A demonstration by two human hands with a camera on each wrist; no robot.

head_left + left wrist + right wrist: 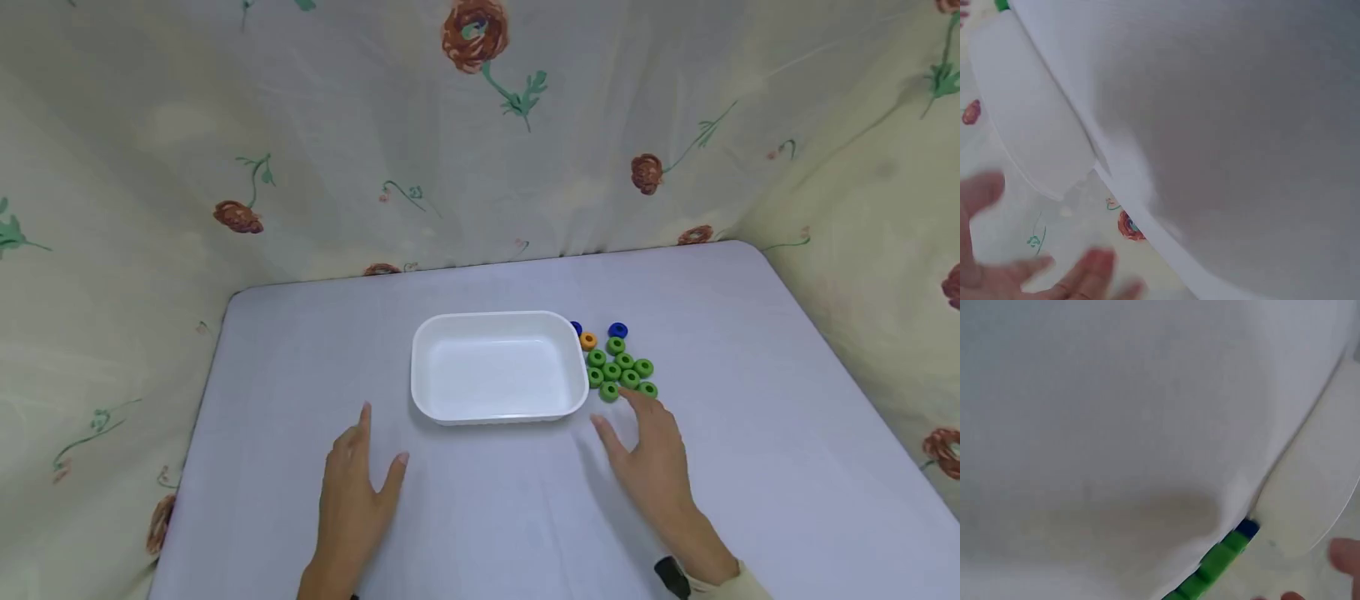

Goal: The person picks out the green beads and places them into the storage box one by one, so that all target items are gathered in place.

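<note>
A white rectangular tray [498, 419] stands at the middle of the table, with nothing in it. Just right of it lies a cluster of small ring-shaped pieces: several green rings [611, 372], an orange ring [588, 341] and blue rings [618, 330]. My left hand [351, 496] hovers at the tray's front left, fingers extended and thumb apart, holding nothing. Over the front of the green rings, my right hand [654, 467] has its thumb and fingers spread; its fingertips overlap the nearest rings in the head view. The left wrist view shows the tray's side [1029, 106] beyond the loose fingers.
A pale cloth covers the table [300, 350]. Behind and on both sides hangs a floral curtain [330, 133], meeting the table's back edge. A dark band [672, 577] circles the right wrist near a light sleeve [731, 585].
</note>
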